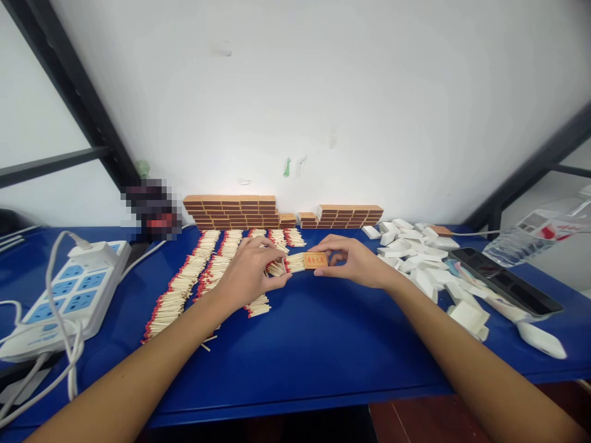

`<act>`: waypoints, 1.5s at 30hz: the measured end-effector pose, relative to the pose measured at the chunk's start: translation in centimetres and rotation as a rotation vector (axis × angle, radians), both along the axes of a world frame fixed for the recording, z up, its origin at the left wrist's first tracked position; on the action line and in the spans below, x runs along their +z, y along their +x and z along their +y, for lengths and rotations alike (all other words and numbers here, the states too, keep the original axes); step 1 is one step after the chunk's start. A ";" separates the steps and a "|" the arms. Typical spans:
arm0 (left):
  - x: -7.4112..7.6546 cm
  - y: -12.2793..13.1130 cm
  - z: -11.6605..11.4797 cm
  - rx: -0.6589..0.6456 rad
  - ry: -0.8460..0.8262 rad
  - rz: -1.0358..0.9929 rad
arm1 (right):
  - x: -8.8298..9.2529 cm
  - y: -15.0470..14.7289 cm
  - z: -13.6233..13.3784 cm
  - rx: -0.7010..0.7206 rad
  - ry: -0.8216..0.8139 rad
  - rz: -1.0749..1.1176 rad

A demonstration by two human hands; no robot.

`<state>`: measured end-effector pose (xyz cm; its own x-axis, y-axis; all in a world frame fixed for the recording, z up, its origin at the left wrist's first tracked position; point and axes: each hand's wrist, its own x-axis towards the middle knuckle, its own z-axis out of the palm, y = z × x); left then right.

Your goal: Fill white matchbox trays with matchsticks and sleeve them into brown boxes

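Observation:
My left hand [244,274] pinches the left end of a white matchbox tray filled with red-tipped matches [295,263]. In my right hand [353,261], thumb and fingers grip an orange matchbox sleeve [315,260] with printed characters. The sleeve's left end meets the right end of the matches, and how far the tray sits inside it I cannot tell. Long rows of loose matches [173,301] lie under and left of my left hand. Part of the tray is hidden by my left fingers.
Stacked matchboxes [231,212] line the wall, with a lower stack [351,215] to the right. White trays [410,246] are heaped at right beside a black phone [503,277] and a plastic bottle [535,227]. A power strip [78,292] with white cables is at left on the blue table [323,351].

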<state>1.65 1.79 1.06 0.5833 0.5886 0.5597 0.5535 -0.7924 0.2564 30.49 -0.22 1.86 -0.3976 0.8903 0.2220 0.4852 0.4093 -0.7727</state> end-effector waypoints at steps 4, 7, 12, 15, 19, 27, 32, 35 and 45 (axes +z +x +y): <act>-0.3 -0.3 0.7 -0.026 -0.069 -0.061 | 0.0 0.0 0.0 -0.006 0.004 0.029; -0.3 -0.5 0.9 -0.045 -0.144 -0.087 | 0.1 0.0 0.0 0.021 -0.004 0.039; 0.2 -0.5 0.9 -0.157 -0.267 -0.085 | 0.4 0.0 -0.1 0.072 -0.050 0.024; 0.4 -0.4 0.7 -0.154 -0.289 -0.121 | 0.5 -0.1 -0.3 0.075 -0.069 0.037; 0.2 -0.2 0.6 -0.131 -0.305 -0.205 | 0.5 -1.3 -1.0 0.046 -0.108 0.190; 0.3 0.4 -0.6 -0.126 -0.298 -0.314 | -0.4 -4.8 -2.4 0.023 -0.169 0.418; 0.3 0.7 -1.1 -0.156 -0.326 -0.383 | -0.6 -5.0 -2.2 0.009 -0.258 0.576; 0.3 0.7 -0.9 -0.136 -0.324 -0.358 | -0.6 -5.0 -2.0 -0.032 -0.249 0.604; -0.3 0.9 -0.8 -0.140 -0.288 -0.354 | -1.1 -5.7 -2.4 -0.050 -0.103 0.521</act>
<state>2.58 1.03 0.79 0.4707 0.6783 0.5642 0.2857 -0.7222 0.6300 24.74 -2.57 0.74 -0.2148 0.9329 0.2890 0.0436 0.3048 -0.9514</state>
